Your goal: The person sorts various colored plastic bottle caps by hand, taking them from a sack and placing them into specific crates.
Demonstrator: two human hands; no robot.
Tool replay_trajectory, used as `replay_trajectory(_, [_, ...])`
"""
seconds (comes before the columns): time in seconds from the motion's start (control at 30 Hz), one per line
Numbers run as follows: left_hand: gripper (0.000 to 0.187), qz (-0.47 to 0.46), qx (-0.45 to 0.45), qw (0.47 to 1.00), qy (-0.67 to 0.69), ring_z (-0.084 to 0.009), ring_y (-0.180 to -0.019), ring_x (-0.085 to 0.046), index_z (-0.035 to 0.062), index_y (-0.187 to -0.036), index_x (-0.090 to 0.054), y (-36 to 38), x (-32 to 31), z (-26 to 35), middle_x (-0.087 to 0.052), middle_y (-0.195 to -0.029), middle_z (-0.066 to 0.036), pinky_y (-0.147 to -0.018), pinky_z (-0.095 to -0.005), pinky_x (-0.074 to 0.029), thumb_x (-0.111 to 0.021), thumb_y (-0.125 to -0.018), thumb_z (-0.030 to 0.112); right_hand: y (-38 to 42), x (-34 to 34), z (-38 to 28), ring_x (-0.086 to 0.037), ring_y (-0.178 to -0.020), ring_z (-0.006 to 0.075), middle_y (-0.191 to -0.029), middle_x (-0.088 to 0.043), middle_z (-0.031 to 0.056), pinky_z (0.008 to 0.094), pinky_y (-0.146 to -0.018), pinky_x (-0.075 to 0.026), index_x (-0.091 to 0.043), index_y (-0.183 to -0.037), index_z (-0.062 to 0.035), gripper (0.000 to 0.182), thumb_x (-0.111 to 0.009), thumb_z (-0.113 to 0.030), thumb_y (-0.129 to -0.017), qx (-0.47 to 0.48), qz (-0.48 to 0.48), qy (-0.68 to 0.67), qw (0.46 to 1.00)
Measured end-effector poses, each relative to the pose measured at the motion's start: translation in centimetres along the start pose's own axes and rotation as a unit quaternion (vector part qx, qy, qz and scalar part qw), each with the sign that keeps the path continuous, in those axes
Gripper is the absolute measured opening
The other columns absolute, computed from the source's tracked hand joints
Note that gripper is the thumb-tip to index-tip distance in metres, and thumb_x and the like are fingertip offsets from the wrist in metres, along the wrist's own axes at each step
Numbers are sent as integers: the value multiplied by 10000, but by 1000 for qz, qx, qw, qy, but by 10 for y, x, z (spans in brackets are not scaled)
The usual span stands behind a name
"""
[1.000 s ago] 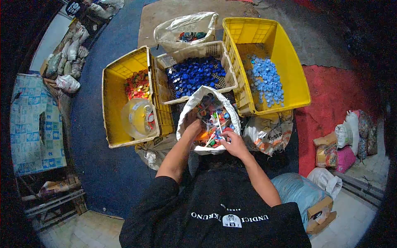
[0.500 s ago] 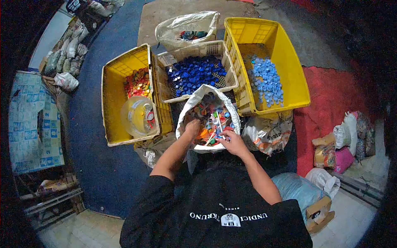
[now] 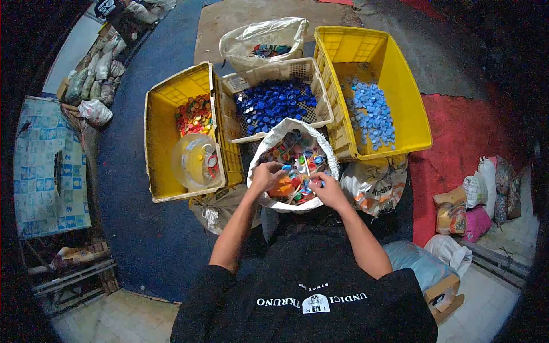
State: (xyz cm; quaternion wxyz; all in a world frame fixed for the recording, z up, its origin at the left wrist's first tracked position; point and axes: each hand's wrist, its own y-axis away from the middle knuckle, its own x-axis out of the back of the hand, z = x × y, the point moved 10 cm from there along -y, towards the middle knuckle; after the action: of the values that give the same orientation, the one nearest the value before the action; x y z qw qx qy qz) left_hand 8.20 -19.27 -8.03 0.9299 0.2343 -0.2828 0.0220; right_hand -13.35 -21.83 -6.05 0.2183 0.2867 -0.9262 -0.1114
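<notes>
A white woven sack point(image 3: 258, 198) stands open in front of me, filled with mixed bottle caps point(image 3: 297, 160) and scraps of many colours. Over its left side, my left hand point(image 3: 267, 176) has its fingers curled together; what they pinch, if anything, I cannot tell. A light blue cap lies right by those fingertips. At the right side of the sack, my right hand point(image 3: 328, 191) pinches a small blue bottle cap point(image 3: 321, 183). An orange piece point(image 3: 281, 187) and a thin white stick point(image 3: 307, 165) lie among the caps between both hands.
Behind the sack sits a white crate point(image 3: 231, 86) of dark blue caps. A yellow crate point(image 3: 157, 137) at left holds red and yellow caps and a clear round container point(image 3: 186, 160). Light blue caps lie in the right yellow crate point(image 3: 409, 126). Another sack point(image 3: 240, 46) stands farther back.
My left hand has risen out of the caps, its fingers now showing. My right hand has shifted slightly, and a blue cap now shows at its fingertips. The view has moved a little.
</notes>
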Motion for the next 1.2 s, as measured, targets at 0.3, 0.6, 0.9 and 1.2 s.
replay_trajectory(0.3, [326,1,-31,993,114,-86,-545,-535,58,-1045,-691,21,-15,20,-637,-679,-42,-551,-294,-453,-691,-859,326,-44,-22,-24,-632,-772,206,-822,-649,87,345,-703,-486,-626,-1102,-49,352,-652,-304,-861,78,-46,19,996])
replay_trajectory(0.6, [576,-37,119,819,561,-216,-953,-598,40,-1259,-542,25,-50,3,-616,-1103,-109,-834,-343,-483,-544,-908,496,-26,-14,-17,-637,-807,234,-862,-664,153,349,-736,-483,-648,-924,-15,240,-590,-246,-896,5,-9,-49,999])
replay_trajectory(0.9, [436,-122,147,538,821,-266,-949,-634,29,-1148,-562,32,-102,36,-633,-1040,-148,-838,-385,-548,-532,-934,408,7,9,-128,-601,-919,330,-1004,-611,156,398,-828,-483,-626,-1031,-26,213,-619,-148,-856,152,16,98,983])
replay_trajectory(1.2, [386,-140,145,559,805,-283,-1043,-603,48,-1196,-514,54,-83,29,-582,-1127,-149,-923,-423,-523,-508,-954,350,28,7,-162,-581,-986,373,-1071,-597,196,433,-886,-459,-582,-1136,-25,321,-575,-229,-889,306,70,170,934])
